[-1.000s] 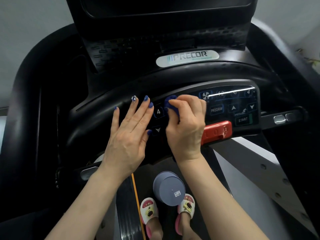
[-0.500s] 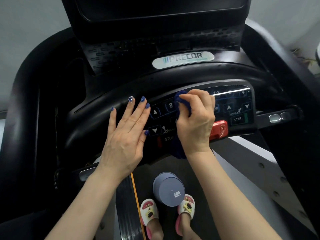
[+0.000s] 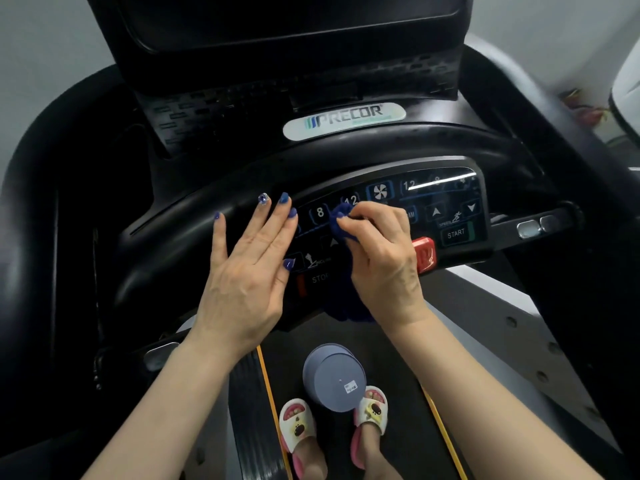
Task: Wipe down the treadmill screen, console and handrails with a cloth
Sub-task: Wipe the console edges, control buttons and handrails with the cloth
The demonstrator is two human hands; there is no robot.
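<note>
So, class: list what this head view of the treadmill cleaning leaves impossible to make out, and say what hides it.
- Keys beneath the right hand and blue cloth: covered by them.
- PROGRAM key label: only its end shows past the right hand.
- Screen: top cut off by the frame edge.
- Console left end: under the left hand.
- Grey cup sticker: too small.

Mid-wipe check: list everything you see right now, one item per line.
cloth: one, dark blue, bunched against the keypad, its tail hanging below the console edge
console keypad: one, black, lit buttons, centre
red stop clip: one, red, below the keypad, beside the right hand
screen: one, black, top
Precor badge: one, silver, under the screen
handrails: black, both sides
container: one, grey-blue, on the belt by the feet
slippers: two, white and pink, bottom
left hand: flat on the console
right hand: gripping the cloth
</note>
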